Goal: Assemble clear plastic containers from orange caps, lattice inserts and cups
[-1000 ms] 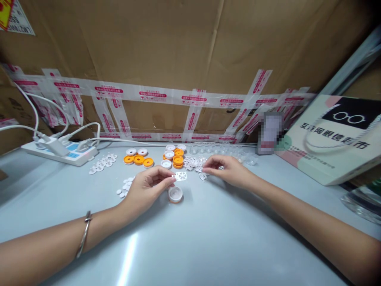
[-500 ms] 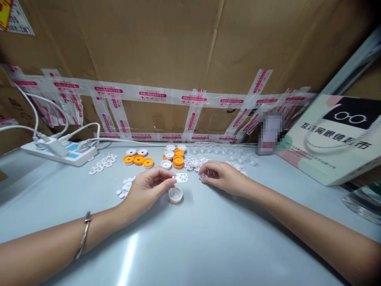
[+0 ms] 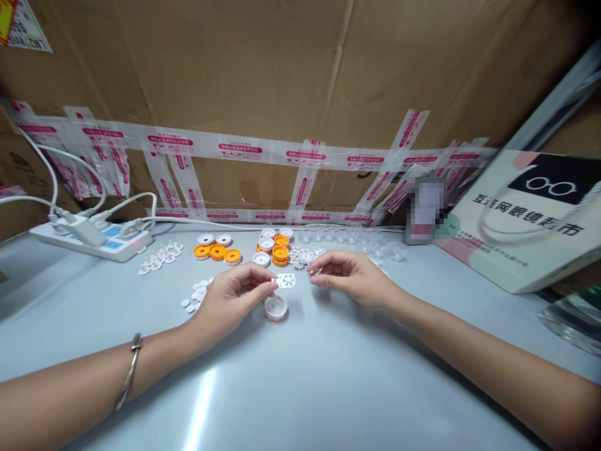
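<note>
My left hand (image 3: 237,291) is closed in a pinch on a flat white cut-out piece (image 3: 286,280), which points to the right with its slotted round end. Below that piece, a round white cup with an orange base (image 3: 275,307) stands on the table. My right hand (image 3: 354,275) is closed too, its thumb and fingertips on a small white openwork piece (image 3: 313,272) that they partly cover. Just behind these fingers lies a pile of similar white openwork pieces (image 3: 300,257), partly hidden by the hand.
Orange caps (image 3: 217,252) and white rings (image 3: 261,259) stand behind my left hand. White discs (image 3: 190,305) and tabbed pieces (image 3: 161,257) lie to the left. Clear cups (image 3: 328,234) line the back. A power strip (image 3: 117,247) is left, a paper bag (image 3: 530,232) right.
My right hand has moved slightly left, away from the pile, carrying the small openwork piece between its fingertips. My left hand keeps its pinch on the flat piece, nearly still.
</note>
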Demonstrator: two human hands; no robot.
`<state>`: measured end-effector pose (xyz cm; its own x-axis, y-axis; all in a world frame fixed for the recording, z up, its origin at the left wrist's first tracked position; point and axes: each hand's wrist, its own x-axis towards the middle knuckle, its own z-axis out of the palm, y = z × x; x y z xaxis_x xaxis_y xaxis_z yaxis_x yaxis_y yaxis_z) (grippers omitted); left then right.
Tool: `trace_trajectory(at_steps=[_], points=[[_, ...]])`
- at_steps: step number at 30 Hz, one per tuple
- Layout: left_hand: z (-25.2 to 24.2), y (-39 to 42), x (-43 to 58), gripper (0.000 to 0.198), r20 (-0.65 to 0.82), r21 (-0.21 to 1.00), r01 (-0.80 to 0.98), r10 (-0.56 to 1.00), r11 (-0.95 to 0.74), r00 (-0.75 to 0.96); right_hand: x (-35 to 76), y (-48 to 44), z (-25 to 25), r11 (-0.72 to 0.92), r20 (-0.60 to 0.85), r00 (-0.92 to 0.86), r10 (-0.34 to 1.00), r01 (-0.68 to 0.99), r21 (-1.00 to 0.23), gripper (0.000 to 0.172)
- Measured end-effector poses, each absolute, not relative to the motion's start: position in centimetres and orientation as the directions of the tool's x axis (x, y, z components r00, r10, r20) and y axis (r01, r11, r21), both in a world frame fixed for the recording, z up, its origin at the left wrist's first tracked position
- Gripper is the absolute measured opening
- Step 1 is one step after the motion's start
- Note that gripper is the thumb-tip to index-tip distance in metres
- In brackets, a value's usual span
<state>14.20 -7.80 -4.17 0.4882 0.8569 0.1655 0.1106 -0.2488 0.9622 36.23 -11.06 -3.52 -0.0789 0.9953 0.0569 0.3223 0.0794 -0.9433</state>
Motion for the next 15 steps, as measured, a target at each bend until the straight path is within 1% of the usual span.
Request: trace_trajectory(at_steps=[2, 7, 11, 15], points=[[-4.2, -7.8, 14.2, 0.014, 0.166, 0.959, 0.119, 0.852, -0.257, 0.497, 35.8, -11.2, -3.7, 0.097, 0.093, -0.031, 0.995, 0.265, -0.959, 0.023], [-4.5, -7.7, 14.0, 0.013, 0.197, 0.942, 0.136, 0.833, -0.308, 0.518, 34.5, -11.8, -4.1, 0.213, 0.225, 0.056, 0.973, 0.163, -0.963, 0.019], [-4.7, -7.7, 13.8, 0.011, 0.214, 0.928, 0.149, 0.818, -0.34, 0.534, 33.7, -12.4, -4.1, 0.204, 0.222, 0.11, 0.969, 0.154, -0.967, 0.02], [-4.7, -7.8, 13.8, 0.01, 0.227, 0.92, 0.158, 0.816, -0.359, 0.532, 33.3, -12.6, -4.2, 0.249, 0.271, 0.174, 0.947, 0.139, -0.959, 0.013]])
